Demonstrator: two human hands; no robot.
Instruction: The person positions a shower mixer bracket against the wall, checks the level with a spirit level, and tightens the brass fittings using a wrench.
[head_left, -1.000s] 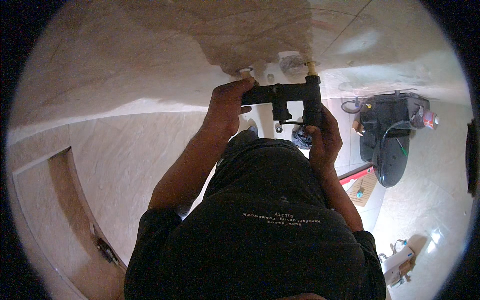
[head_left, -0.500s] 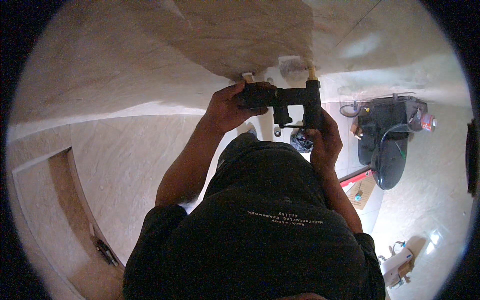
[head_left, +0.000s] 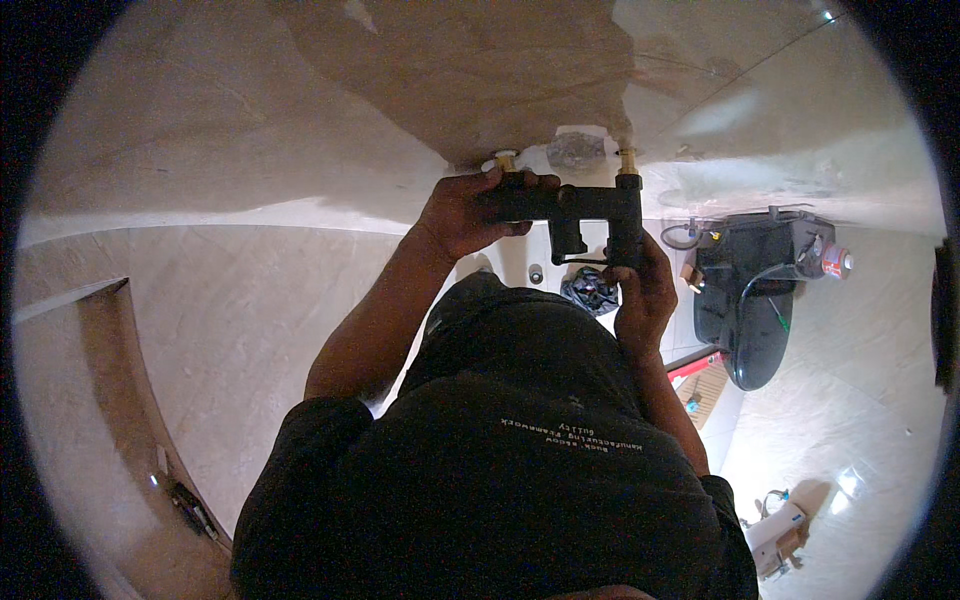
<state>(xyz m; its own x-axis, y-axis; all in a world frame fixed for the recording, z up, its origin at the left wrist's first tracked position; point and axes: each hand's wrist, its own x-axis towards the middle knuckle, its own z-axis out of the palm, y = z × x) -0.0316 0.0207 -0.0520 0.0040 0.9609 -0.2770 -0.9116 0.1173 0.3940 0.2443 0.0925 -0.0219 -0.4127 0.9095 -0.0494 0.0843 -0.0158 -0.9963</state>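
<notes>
Toward one o'clock, the black tap (head_left: 600, 203) is gripped at its nine-o'clock end by the left hand (head_left: 460, 215) and its three-o'clock end by the right hand (head_left: 648, 297). Apparently, alignment with two brass pipe ends (head_left: 627, 160) is being attempted; steady, even seating seems needed.

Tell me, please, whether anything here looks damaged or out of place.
Yes: the wall has a rough grey patch between the brass fittings, near the black fixture; it seems damaged against the smoother surface around it.

Black fixture (head_left: 595, 204) in left grip (head_left: 460, 214) and right grip (head_left: 648, 300), just beside brass fittings (head_left: 628, 161)
</notes>
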